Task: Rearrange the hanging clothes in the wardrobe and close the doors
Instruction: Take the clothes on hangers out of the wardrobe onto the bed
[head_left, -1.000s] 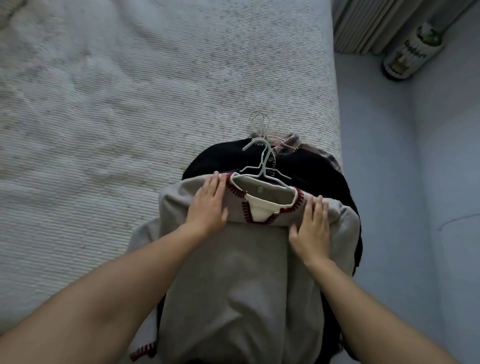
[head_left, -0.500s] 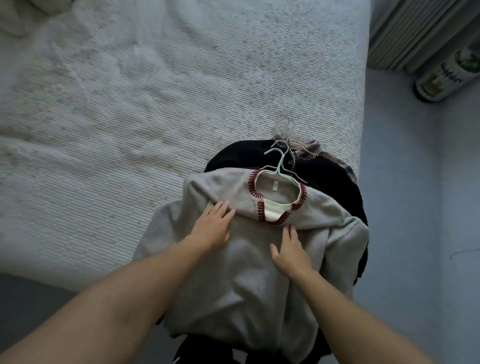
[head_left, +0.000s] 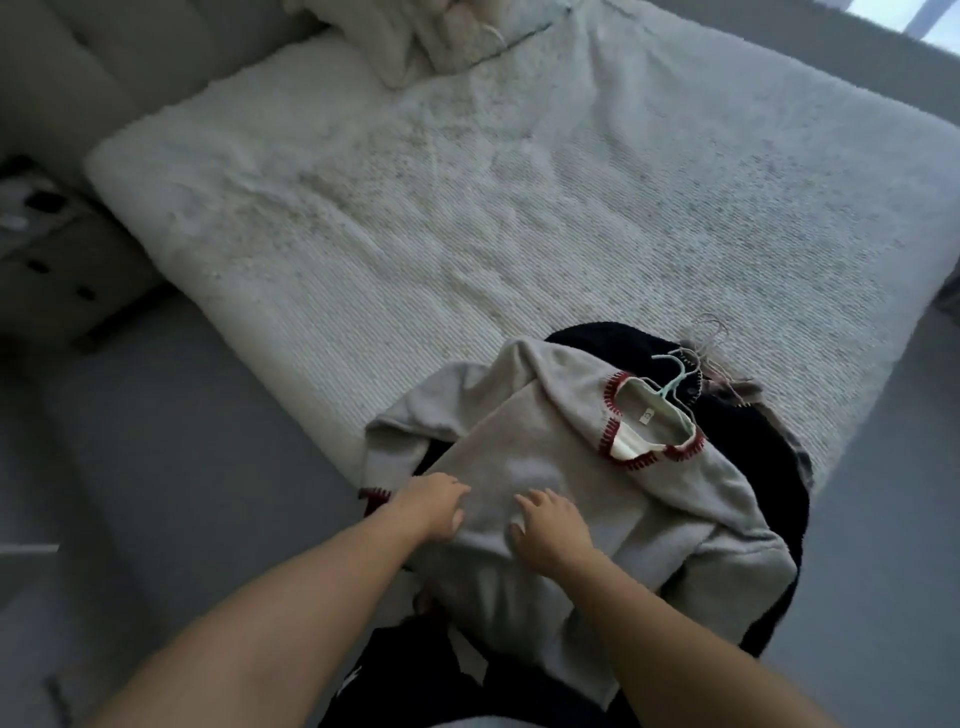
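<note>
The person is standing at the corner of the bed (head_left: 467, 234) and is working on a pile of clothes lying there, so the clothes are not hanging in the wardrobe right now, and no wardrobe is showing from here. On top is lying a grey sweater (head_left: 545, 467) with red stitches at the neck, and it is sitting on a light green hanger (head_left: 672, 382). Under it are lying dark clothes (head_left: 748, 441) with more hangers (head_left: 714, 332) poking out. I think the person is smoothing the sweater flat before carrying it off. The left hand (head_left: 431, 506) is resting on the left side of the sweater's front, fingers spread a little and bending softly, pressing down and not grabbing. The right hand (head_left: 553, 527) is lying just beside it on the cloth, fingers also loose and pressing. The picture is a bit blurry, so maybe a fingertip is pinching a fold; I cannot be sure. Next, someone would need to take hold of the hanger hook, lift the sweater without letting it slide off, and carry it to the wardrobe rail.
</note>
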